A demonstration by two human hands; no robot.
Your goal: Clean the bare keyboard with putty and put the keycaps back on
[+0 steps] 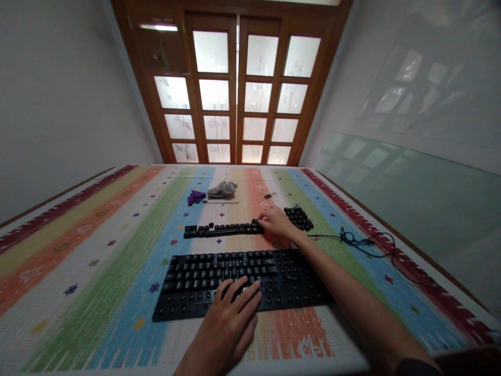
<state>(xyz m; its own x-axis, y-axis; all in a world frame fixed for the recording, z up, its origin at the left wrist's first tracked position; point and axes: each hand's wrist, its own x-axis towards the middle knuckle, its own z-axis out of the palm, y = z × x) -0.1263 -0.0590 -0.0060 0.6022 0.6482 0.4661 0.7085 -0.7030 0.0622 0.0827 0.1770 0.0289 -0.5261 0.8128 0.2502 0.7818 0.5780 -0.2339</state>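
A black keyboard point(183, 282) lies before me, with keycaps on its upper rows and bare sockets along the bottom rows and the right side. My left hand point(235, 313) rests over its lower middle, fingers stretched out and slightly spread. Beyond the keyboard runs a row of loose black keycaps point(223, 230), a long space bar among them. My right hand point(274, 222) reaches to the right end of that row, thumb and fingers pinched at a keycap there. A cluster of more loose keycaps point(299, 218) lies just right of this hand.
Farther back lie a purple cloth point(196, 197), a grey cloth point(222, 189), a thin rod point(221, 202) and a small black tool with wire prongs point(269, 196). A black cable point(376, 255) coils at the right. A striped tablecloth point(121, 271) covers the table.
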